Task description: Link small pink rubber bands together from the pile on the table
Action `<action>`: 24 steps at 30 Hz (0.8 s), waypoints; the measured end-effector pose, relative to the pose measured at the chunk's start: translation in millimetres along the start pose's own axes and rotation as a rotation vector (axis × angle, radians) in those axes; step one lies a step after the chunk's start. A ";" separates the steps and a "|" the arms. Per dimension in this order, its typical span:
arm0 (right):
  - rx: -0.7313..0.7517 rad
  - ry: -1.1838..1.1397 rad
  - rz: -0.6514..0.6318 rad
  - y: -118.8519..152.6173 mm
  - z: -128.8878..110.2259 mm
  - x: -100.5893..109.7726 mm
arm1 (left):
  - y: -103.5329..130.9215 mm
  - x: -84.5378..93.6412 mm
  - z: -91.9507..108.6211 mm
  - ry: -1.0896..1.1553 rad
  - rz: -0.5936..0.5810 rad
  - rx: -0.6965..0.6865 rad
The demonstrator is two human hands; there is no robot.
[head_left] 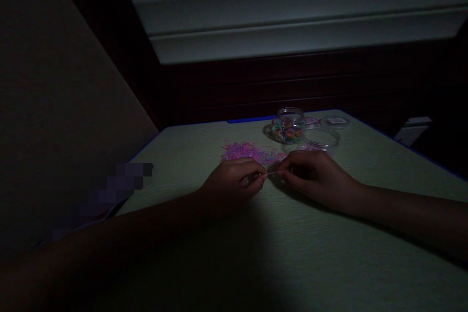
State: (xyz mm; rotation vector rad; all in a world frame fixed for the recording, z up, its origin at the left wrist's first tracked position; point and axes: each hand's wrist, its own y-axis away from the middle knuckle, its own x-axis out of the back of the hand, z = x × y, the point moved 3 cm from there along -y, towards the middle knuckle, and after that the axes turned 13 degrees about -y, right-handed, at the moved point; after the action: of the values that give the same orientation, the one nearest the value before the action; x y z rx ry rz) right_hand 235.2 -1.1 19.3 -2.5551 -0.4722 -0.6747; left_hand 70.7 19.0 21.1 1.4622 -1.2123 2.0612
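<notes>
Between my two hands a thin pale strand (272, 173) is stretched, low over the table. My left hand (234, 180) pinches its left end between thumb and forefinger. The right end is pinched by my right hand (318, 175), close beside the other. Just behind my left hand lies a loose pile of small pink and purple pieces (241, 150). A clear open jar (288, 126) with colourful bands stands behind my hands. Nearer my right hand is a second clear open container (320, 137), partly hidden by that hand.
The pale green table (292, 258) has a blue edge. At its back right lie a clear round lid (336, 122) and more pink pieces (312, 121). A wall rises at the left, and a white object (413, 129) is beyond the table's right edge.
</notes>
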 end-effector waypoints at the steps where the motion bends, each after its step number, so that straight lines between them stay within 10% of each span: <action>1: 0.020 0.031 -0.008 0.5 -1.2 -0.2 | 0.0 0.1 0.3 0.001 -0.002 -0.001; 11: 0.311 0.650 -0.194 9.8 -9.6 -8.9 | 0.9 -2.6 0.4 0.002 -0.031 -0.030; 24: 0.242 1.286 0.210 0.7 -33.1 30.0 | 1.4 -2.4 -1.8 -0.004 -0.047 -0.032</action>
State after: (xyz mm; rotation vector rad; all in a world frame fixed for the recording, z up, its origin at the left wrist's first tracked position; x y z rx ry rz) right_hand 247.7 -12.1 60.7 -1.4508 0.1590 -1.7765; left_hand 69.6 20.1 18.1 1.4665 -1.1957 2.0005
